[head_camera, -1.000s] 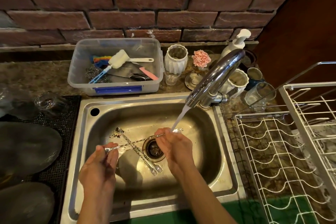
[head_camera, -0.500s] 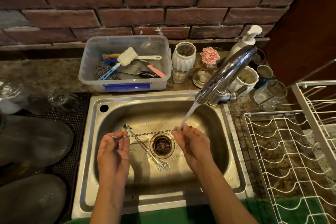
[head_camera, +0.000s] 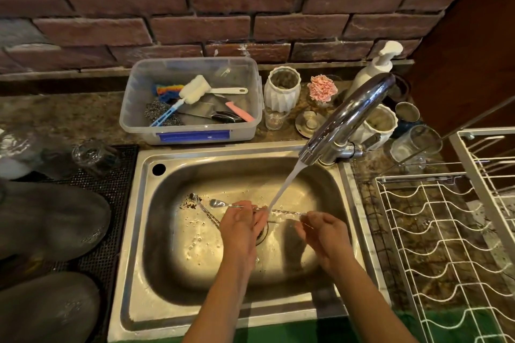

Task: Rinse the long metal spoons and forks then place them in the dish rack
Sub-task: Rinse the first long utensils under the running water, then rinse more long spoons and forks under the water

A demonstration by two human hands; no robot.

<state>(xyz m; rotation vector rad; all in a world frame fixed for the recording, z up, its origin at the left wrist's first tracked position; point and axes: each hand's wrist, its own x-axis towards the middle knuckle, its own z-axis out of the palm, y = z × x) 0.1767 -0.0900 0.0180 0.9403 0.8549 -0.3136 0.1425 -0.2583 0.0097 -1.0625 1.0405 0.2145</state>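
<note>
A long thin metal spoon (head_camera: 223, 203) is held level over the steel sink (head_camera: 156, 267), its small bowl pointing left. My left hand (head_camera: 241, 224) pinches it near the bowl end and my right hand (head_camera: 324, 231) holds the handle end. Water from the chrome tap (head_camera: 348, 117) strikes the twisted stem between my hands. Another long utensil (head_camera: 204, 210) lies on the sink floor, running from the upper left under my left hand. The white wire dish rack (head_camera: 446, 245) stands on the counter right of the sink.
A clear plastic tub (head_camera: 192, 133) of brushes, scourer and knives sits behind the sink. White jars, a pink flower, a soap pump (head_camera: 376, 69) and glasses crowd the tap. Dark plates (head_camera: 53, 220) and upturned glasses rest on a black mat at left.
Both hands have shifted right along the sink, carrying the spoon so the water now falls on its middle stem. The spoon bowl now sticks out left of my left hand.
</note>
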